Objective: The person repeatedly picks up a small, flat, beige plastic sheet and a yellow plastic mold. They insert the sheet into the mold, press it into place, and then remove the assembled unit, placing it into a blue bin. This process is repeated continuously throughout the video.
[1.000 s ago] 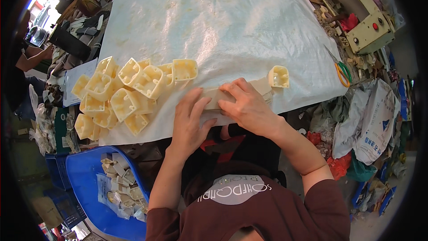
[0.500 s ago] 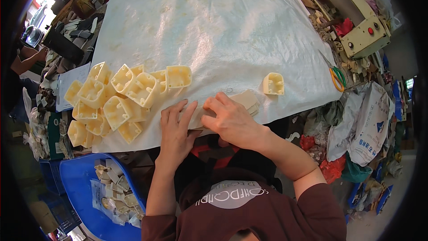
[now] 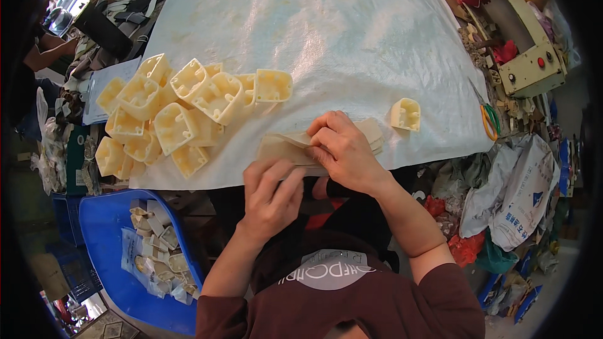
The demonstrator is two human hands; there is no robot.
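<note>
Thin beige sheets (image 3: 279, 149) lie stacked at the table's front edge, looking like stiff paper or sandpaper; which one I cannot tell. My right hand (image 3: 344, 150) pinches the upper sheet, which bulges up beside the fingertips. My left hand (image 3: 271, 196) is just in front of the stack by the table edge, its fingers bent, apart and slightly blurred, with nothing seen in them. To the left is a heap of hollow cream plastic caps (image 3: 217, 97), rounded squares with small posts inside. A single cream cap (image 3: 406, 115) stands right of the sheets.
A white plastic sheet (image 3: 352, 37) covers the table. Scissors (image 3: 489, 120) with green and orange handles lie at its right edge, below a beige machine (image 3: 534, 70). A blue tub (image 3: 135, 295) of scraps stands lower left. Another person's hand (image 3: 53, 51) shows far left.
My left hand has come off the sheets, back toward me. My right hand has pinched the upper sheet and bent it up. The whole view has shifted slightly.
</note>
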